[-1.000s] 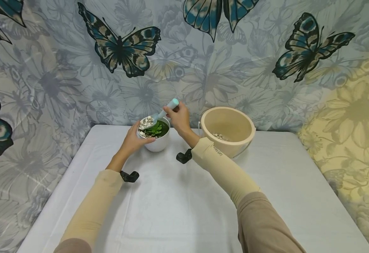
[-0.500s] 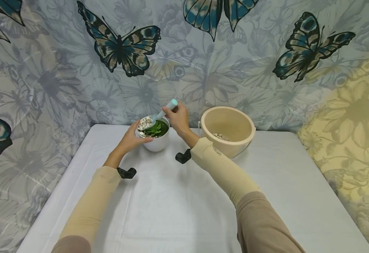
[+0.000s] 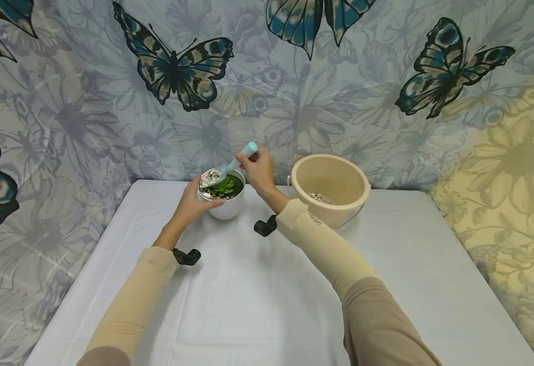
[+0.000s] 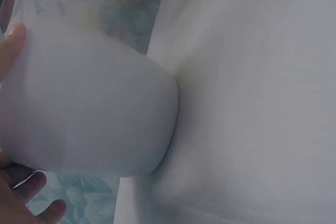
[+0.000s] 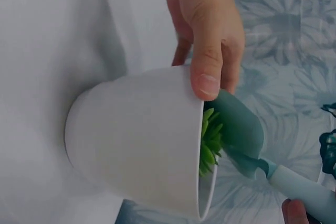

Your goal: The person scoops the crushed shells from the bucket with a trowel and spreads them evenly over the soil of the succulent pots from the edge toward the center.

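Observation:
A white pot (image 3: 227, 209) with a green succulent (image 3: 225, 189) in it stands at the far left of the table. My left hand (image 3: 193, 204) grips it by the rim, thumb at the near side; the left wrist view shows fingers on both sides of the pot (image 4: 89, 103). My right hand (image 3: 261, 172) pinches the handle of a light blue hand trowel (image 3: 244, 156). Pale pebbles (image 3: 210, 178) lie in its blade, which is over the pot's left side, beside the leaves. In the right wrist view the blade (image 5: 244, 129) tilts over the rim.
A cream bucket (image 3: 333, 211) with a wire handle stands just right of my right hand, with some pebbles (image 3: 317, 197) at its bottom. The table has a white cloth (image 3: 248, 295). A butterfly-print backdrop (image 3: 290, 112) rises right behind the table's far edge.
My left hand shifts slightly left and then back, the pot moving a little with it. The trowel stays over the pot with pebbles in its blade. The bucket has not moved.

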Action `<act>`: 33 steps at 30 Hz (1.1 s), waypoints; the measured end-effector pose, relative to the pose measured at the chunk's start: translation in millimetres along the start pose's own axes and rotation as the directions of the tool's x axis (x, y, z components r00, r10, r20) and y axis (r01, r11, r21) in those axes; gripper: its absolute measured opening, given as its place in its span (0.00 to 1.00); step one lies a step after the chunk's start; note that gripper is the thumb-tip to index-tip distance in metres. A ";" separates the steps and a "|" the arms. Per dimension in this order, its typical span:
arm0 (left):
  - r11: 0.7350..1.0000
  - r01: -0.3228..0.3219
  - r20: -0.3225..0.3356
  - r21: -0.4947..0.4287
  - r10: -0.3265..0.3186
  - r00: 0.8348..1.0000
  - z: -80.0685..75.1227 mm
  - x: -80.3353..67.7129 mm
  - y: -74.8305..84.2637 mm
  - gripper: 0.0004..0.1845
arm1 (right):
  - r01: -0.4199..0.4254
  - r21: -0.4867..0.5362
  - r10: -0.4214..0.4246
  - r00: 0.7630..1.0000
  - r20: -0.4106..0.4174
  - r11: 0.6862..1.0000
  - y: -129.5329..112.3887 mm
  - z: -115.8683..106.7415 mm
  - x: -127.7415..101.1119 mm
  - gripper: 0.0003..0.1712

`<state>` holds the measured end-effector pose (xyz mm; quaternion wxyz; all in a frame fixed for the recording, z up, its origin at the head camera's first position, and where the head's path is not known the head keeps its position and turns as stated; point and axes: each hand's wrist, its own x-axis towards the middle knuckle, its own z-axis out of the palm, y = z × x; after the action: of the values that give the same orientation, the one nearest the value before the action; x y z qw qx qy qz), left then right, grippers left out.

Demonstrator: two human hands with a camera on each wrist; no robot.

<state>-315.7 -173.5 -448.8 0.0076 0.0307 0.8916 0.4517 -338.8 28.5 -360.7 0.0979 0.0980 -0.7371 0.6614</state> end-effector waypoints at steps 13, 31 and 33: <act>1.000 -0.011 0.066 0.027 0.009 0.998 -8.3 7.0 -3.2 0.64 | 0.004 -0.006 -0.004 1.000 0.009 1.000 2.5 2.1 -0.6 0.15; 1.000 0.013 0.000 0.000 -0.013 1.000 -1.5 0.2 -0.2 0.63 | 0.029 0.000 -0.029 0.999 -0.018 1.000 0.2 -1.8 3.6 0.13; 1.000 0.014 0.002 0.005 -0.014 1.000 -2.1 -0.9 0.7 0.63 | 0.031 -0.004 -0.031 0.999 -0.019 1.000 1.1 -1.7 3.0 0.14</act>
<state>-314.9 -174.8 -447.0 0.0116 0.0248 0.8930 0.4492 -342.0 30.2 -360.8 0.1156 0.1030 -0.7356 0.6595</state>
